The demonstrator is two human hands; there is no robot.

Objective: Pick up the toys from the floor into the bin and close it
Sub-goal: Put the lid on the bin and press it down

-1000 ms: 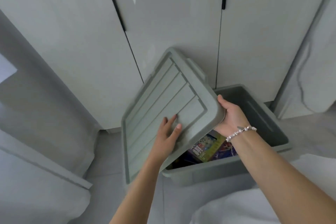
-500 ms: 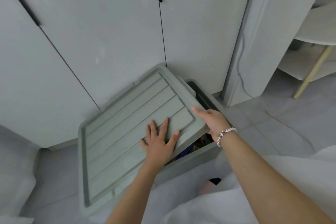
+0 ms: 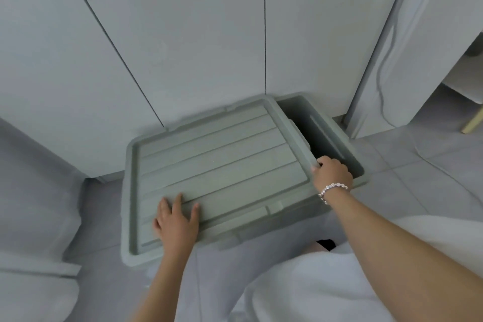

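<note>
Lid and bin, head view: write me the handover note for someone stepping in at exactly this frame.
Left hand: open, flat on the near left part of the lid, pressing it down.
Right hand: fingers curled round the lid's right edge.
Bin: on the floor against the cabinet doors. The lid lies over most of it, shifted left, overhanging the left side; a strip of the bin's right end is uncovered.
Done: no toys show on the visible floor; lid is lowered onto the bin.
Left: slide the lid right until it lines up with the rim, then press it shut.

lid [image 3: 217,165] on bin [image 3: 337,138], offset left, cabinet [image 3: 183,34] behind
</note>
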